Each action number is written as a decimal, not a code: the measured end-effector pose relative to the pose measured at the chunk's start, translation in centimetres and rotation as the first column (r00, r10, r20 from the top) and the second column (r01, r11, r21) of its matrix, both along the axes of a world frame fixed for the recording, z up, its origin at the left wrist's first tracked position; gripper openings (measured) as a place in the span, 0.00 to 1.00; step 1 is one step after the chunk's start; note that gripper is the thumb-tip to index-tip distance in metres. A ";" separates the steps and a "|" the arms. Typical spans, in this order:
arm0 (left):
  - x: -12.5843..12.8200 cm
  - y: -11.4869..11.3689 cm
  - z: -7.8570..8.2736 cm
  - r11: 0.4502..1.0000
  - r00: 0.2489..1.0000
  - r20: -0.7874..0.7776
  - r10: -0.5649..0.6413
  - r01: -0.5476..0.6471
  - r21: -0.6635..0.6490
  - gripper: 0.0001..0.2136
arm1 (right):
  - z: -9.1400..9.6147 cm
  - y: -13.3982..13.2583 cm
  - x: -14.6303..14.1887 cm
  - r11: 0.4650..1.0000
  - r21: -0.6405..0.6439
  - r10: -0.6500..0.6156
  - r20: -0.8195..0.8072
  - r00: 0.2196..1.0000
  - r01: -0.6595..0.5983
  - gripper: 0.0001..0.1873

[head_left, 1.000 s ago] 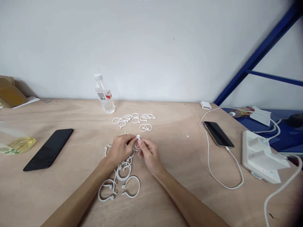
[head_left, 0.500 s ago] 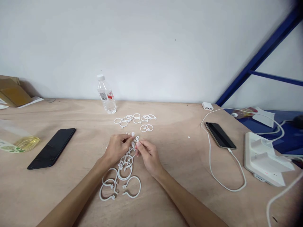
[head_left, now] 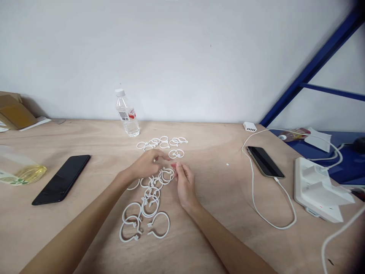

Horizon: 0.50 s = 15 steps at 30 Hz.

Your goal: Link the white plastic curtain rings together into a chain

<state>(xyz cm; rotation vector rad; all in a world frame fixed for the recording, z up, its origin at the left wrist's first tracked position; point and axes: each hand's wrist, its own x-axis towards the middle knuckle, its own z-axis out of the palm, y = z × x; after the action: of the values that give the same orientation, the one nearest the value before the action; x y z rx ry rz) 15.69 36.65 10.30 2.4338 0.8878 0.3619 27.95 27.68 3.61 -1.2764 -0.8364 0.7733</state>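
White plastic rings, which look like curtain rings, lie on the wooden table. Near me a group of unclasped rings (head_left: 150, 207) runs in an overlapping trail, with one gapped ring (head_left: 169, 225) at its front right. Farther back is a cluster of thinner, closed rings (head_left: 164, 144), with an overlapping pair (head_left: 180, 153) just in front. My left hand (head_left: 146, 163) hovers over the trail's far end, fingers apart and index reaching right. To its right, my right hand (head_left: 186, 184) is closed in a pinch beside the farthest unclasped rings; whatever its fingertips hold is hidden.
A water bottle (head_left: 127, 114) stands at the back. On the left lie a black phone (head_left: 62, 179) and a clear package (head_left: 23, 171). To the right are a charging phone (head_left: 265, 161), its white cable (head_left: 253, 198), and a white dock (head_left: 316, 190).
My hands have drawn apart: the left has risen and spread its fingers, the right has shifted slightly right. The small white eyelets seen at both fingertips no longer show there.
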 end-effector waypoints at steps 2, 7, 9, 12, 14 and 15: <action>1.2 0.5 -0.9 0.986 0.995 -0.052 0.091 -0.083 0.145 0.16 | 0.0 0.0 0.0 1.000 0.002 0.002 -0.032 0.999 -0.002 0.18; 3.4 1.1 -3.0 0.955 0.983 -0.146 0.110 -0.064 0.288 0.09 | -0.2 0.1 0.0 1.000 0.003 0.004 -0.056 0.998 -0.004 0.18; 3.7 1.1 -3.1 0.957 0.984 -0.136 0.113 -0.071 0.283 0.07 | -0.2 0.1 0.0 1.000 0.009 0.005 -0.061 0.998 -0.004 0.18; 3.2 0.9 -3.0 0.960 0.988 -0.093 0.122 -0.094 0.265 0.07 | -0.2 0.2 0.0 1.000 0.017 -0.002 -0.081 0.997 0.003 0.18; 2.7 0.7 -2.7 0.961 0.989 -0.048 0.142 -0.126 0.247 0.09 | -0.2 0.2 -0.1 1.000 0.020 -0.012 -0.096 0.995 0.014 0.16; 2.4 0.5 -2.6 0.963 0.986 -0.002 0.167 -0.162 0.216 0.10 | -0.2 0.3 -0.1 0.999 0.022 -0.021 -0.105 0.994 0.024 0.16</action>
<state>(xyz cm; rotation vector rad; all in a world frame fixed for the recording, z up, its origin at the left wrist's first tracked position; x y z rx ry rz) 18.07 37.12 7.72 2.5697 1.1159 0.5192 27.87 27.94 3.44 -1.2123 -0.7429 0.8036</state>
